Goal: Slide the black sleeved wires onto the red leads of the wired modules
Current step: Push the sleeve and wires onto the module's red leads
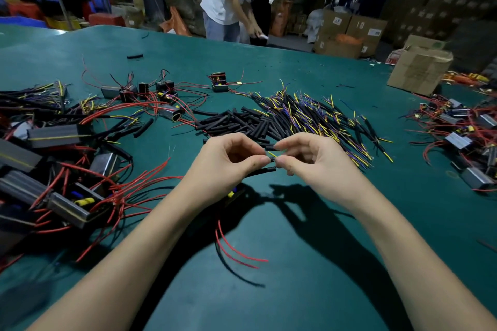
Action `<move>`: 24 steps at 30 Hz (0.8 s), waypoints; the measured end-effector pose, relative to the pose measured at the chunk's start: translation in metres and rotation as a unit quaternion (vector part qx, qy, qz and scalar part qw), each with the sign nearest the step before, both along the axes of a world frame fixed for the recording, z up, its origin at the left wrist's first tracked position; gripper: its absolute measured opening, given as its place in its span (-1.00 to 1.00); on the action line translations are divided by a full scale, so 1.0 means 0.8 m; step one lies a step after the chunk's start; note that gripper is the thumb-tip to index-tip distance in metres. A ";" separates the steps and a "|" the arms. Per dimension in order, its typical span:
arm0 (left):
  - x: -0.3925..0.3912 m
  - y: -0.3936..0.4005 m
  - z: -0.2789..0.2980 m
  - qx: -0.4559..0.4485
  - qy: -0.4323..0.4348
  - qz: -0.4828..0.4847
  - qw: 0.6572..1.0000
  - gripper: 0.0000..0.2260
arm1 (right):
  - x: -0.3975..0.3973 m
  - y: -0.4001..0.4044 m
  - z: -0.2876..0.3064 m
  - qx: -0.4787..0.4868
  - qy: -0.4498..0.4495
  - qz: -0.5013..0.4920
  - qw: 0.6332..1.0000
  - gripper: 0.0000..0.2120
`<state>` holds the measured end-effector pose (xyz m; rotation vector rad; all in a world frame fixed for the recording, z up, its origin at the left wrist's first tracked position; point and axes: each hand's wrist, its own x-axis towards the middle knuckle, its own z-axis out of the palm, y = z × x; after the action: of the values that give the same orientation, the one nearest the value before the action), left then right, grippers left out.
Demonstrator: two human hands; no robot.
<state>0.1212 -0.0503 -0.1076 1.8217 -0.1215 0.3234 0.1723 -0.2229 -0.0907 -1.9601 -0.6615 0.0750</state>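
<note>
From the head camera I see my left hand [228, 158] and my right hand [304, 158] raised together over the green table [309, 263]. Both pinch the same small black sleeve [271, 160], thumb and finger closed on it, fingertips almost touching. A yellow wire tip [272, 154] pokes out just above the pinch. A second black sleeve [265, 170] sticks out just under my fingers. Red leads [236, 250] trail on the table below my wrists. The pile of black sleeved wires [290, 118] lies just behind my hands. Modules [67, 204] sit in a heap to the left.
</note>
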 end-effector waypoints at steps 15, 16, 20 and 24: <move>-0.004 -0.004 -0.004 0.018 -0.054 0.015 0.998 -0.95 | -0.001 -0.005 0.004 0.001 0.058 0.027 0.998 -0.86; -0.004 -0.004 -0.004 0.011 -0.046 0.009 0.999 -0.95 | 0.000 -0.004 0.003 0.007 0.056 0.020 0.998 -0.86; -0.005 -0.001 0.001 0.010 -0.019 -0.017 1.000 -0.95 | 0.001 -0.005 0.003 0.023 0.070 0.015 0.997 -0.96; -0.006 0.006 0.004 0.017 0.000 -0.034 0.999 -0.88 | 0.003 -0.017 0.007 -0.007 0.091 0.035 0.995 -0.94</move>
<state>0.1165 -0.0453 -0.1046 1.8468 -0.1891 0.2755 0.1746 -0.2363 -0.0849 -1.9164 -0.6106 0.2975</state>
